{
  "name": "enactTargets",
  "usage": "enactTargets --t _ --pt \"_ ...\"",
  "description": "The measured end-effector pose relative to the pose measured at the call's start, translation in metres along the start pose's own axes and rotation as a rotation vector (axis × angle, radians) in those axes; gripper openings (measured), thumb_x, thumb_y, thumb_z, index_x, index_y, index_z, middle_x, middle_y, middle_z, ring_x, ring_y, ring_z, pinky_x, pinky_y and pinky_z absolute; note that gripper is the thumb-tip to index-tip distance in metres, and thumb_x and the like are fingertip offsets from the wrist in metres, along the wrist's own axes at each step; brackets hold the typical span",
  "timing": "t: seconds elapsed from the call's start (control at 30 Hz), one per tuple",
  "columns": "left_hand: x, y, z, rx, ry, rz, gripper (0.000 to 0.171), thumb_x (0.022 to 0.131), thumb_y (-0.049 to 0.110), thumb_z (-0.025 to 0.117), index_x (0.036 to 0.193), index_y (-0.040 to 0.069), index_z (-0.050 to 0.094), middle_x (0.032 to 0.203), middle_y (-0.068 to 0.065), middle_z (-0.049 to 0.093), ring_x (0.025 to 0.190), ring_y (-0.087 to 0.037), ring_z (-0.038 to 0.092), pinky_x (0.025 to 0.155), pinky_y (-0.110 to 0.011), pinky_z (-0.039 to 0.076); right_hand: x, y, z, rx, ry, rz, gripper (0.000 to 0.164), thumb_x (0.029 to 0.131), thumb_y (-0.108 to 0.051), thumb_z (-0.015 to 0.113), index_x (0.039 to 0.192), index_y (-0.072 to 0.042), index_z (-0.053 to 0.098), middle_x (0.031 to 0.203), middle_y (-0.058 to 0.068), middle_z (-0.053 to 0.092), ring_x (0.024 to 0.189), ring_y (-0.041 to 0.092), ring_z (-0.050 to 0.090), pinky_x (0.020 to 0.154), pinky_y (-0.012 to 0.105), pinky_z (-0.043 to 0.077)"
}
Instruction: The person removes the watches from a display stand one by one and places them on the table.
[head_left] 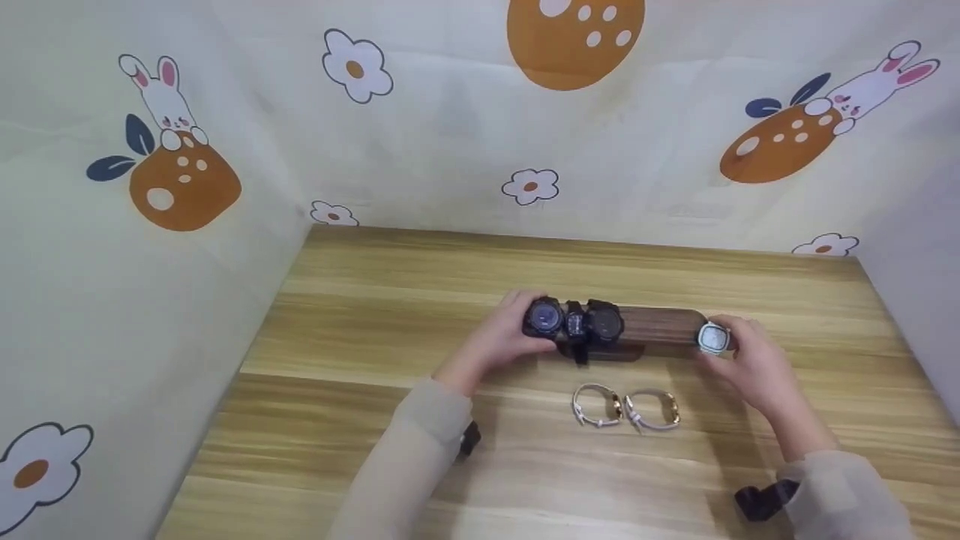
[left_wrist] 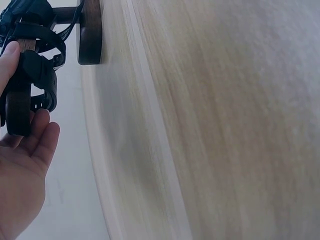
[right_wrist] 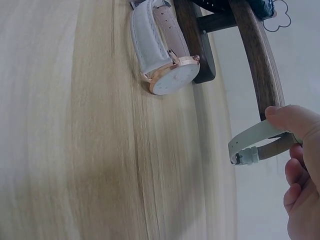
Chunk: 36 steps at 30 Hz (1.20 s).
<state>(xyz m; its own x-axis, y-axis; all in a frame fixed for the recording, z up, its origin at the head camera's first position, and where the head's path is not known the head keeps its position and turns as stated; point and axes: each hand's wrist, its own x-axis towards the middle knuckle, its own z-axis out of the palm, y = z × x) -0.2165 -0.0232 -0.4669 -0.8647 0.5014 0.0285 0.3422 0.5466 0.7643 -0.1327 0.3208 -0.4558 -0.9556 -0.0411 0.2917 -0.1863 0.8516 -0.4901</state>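
Note:
In the head view a dark wooden watch stand [head_left: 660,326] carries three black watches [head_left: 604,322] toward its left end. My left hand [head_left: 506,334] grips that end of the stand, its fingers and thumb around the outermost black watch [left_wrist: 37,72]. At the opposite end, my right hand [head_left: 757,364] pinches a pale green watch [head_left: 713,338]. Its buckled strap [right_wrist: 250,135] forms a loop at the bar's tip; how far the bar enters it is partly hidden by my thumb. Two light-strapped watches [head_left: 598,406] [head_left: 652,410] lie on the table before the stand.
The wood-grain table [head_left: 360,300] meets a printed cloth backdrop [head_left: 442,135] behind and at the sides. The stand's base [right_wrist: 204,67] sits beneath the bar, close to a rose-gold watch [right_wrist: 172,77]. Dark wrist-camera parts [head_left: 763,501] show by both sleeves.

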Motion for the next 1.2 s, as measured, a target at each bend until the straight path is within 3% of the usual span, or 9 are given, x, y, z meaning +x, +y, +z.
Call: enactTargets --t 0.5,1.2 --pt "-0.001 0.0 -0.001 -0.007 -0.003 0.002 0.081 0.072 0.029 0.08 0.139 0.01 0.04 0.133 -0.01 0.044 0.117 -0.024 0.047 0.101 -0.04 0.039 -0.012 -0.003 -0.007 0.011 -0.035 -0.018 0.05 0.069 -0.006 0.08 0.113 0.004 0.058 0.089 0.014 0.058 0.076 0.024 0.05 0.064 0.036 0.042" --pt "-0.002 0.0 -0.001 -0.01 0.003 0.017 0.079 0.072 0.028 0.08 0.137 0.01 0.04 0.133 -0.01 0.044 0.116 -0.023 0.048 0.1 -0.039 0.04 -0.023 -0.015 -0.01 0.031 -0.076 -0.029 0.051 0.07 -0.013 0.081 0.114 0.002 0.059 0.085 0.006 0.055 0.074 0.018 0.047 0.061 0.026 0.042"
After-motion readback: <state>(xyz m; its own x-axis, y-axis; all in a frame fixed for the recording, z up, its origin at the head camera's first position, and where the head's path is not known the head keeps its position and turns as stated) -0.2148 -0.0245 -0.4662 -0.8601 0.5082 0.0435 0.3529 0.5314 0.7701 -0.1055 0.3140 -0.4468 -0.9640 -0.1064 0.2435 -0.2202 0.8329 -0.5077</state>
